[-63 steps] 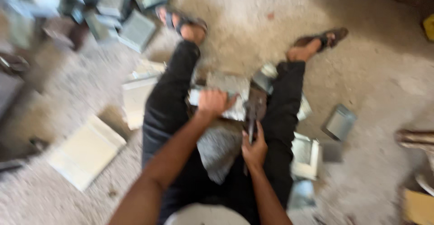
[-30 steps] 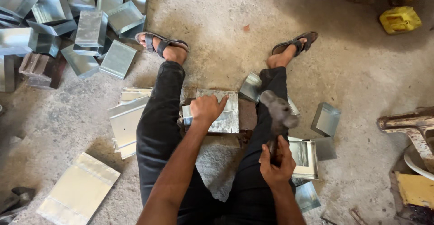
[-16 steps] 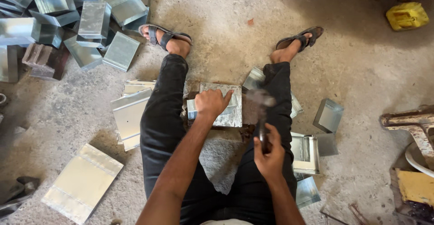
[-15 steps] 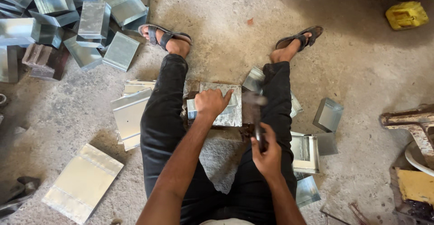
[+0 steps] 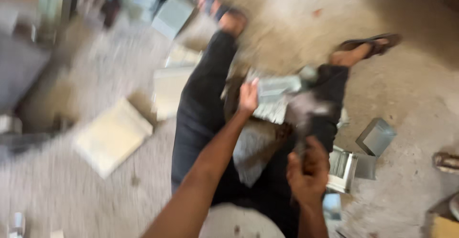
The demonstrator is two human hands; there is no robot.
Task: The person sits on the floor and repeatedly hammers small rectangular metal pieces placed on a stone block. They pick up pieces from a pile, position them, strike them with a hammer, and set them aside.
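Blurrily, a seated person's left hand [image 5: 248,96] presses flat on a folded sheet-metal piece [image 5: 276,98] between the legs, while the right hand [image 5: 308,168] stays clenched around a hammer handle [image 5: 300,147]. Judged best: keep fingers back from the strike. Plain grey metal boxes [image 5: 375,137] lie right; no labels readable.

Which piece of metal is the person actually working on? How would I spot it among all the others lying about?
Find the seated person's two outstretched legs in dark trousers on the concrete floor. Between them lies a folded grey sheet-metal piece, with the left hand pressing on its near edge. Unlike the other metal pieces scattered around, it alone is being touched, and the blurred hammer in the right hand hangs just beside it.
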